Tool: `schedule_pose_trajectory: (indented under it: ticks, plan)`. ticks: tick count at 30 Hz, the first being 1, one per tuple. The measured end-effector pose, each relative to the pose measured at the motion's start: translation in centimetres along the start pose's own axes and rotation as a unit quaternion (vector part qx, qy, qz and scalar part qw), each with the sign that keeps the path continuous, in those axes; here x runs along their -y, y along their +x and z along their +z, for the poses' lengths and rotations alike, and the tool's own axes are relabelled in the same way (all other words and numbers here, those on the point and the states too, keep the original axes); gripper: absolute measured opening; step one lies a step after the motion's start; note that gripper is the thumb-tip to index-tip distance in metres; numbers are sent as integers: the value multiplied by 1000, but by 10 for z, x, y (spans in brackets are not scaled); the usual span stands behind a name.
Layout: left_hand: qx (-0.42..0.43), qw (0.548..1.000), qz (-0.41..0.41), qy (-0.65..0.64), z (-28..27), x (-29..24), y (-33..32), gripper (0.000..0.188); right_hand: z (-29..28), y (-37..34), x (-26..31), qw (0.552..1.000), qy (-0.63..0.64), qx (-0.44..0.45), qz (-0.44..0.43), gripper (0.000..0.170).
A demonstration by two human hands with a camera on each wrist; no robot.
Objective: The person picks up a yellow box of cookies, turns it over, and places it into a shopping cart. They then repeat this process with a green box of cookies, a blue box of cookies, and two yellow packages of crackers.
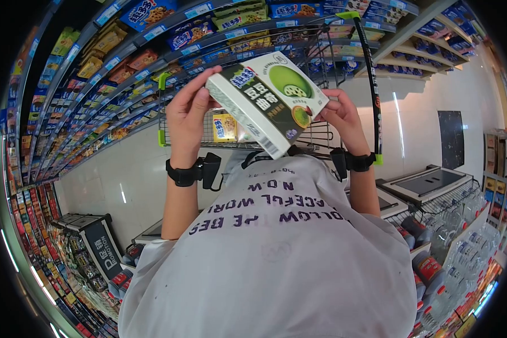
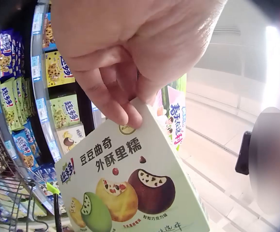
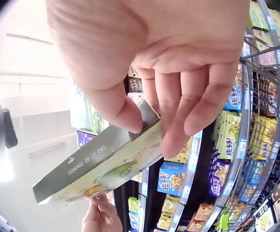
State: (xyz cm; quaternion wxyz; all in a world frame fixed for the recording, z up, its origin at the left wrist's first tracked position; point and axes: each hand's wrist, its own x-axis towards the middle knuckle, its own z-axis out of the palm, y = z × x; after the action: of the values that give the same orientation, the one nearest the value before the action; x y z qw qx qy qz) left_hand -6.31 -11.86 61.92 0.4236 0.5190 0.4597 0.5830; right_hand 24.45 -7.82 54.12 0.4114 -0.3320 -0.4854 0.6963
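A white, green and black cookie box (image 1: 276, 93) is held tilted between both hands, in front of the chest and over the cart. My left hand (image 1: 192, 110) pinches one corner of it, thumb on the near side. In the left wrist view, pictures of filled round cookies cover the box's other face (image 2: 125, 179), below the left hand (image 2: 140, 43). My right hand (image 1: 342, 115) grips the opposite end. The right wrist view shows the right thumb (image 3: 125, 113) on the box's narrow side (image 3: 86, 166), which bears a printed date code, with the fingers along the far face.
A wire shopping cart (image 1: 320, 135) with green corner pieces stands just ahead, a yellow cookie box (image 1: 225, 128) inside it. Shelves (image 1: 152, 34) of packaged cookies curve along the front and left. Display stands (image 1: 428, 183) and bottled drinks (image 1: 462, 248) are at the right.
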Motion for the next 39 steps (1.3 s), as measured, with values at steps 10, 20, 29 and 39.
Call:
schedule_pose_trajectory:
  ticks: [10, 20, 29, 39]
  plan:
    - [-42, 997, -13, -56, -5, -4, 0, 36, -2, -3, -1, 1000, -17, 22, -7, 39]
    - [-22, 998, -18, -55, -15, 0, -5, 40, -2, -8, 4, 999, -7, -3, -33, 35]
    - [-67, 994, -55, -62, -18, 13, -13, 40, 10, -9, 15, 981, -124, -6, -151, 33]
    - [-75, 990, -114, -37, -25, 25, -23, 40, 23, -12, 32, 945, -269, -18, -185, 21]
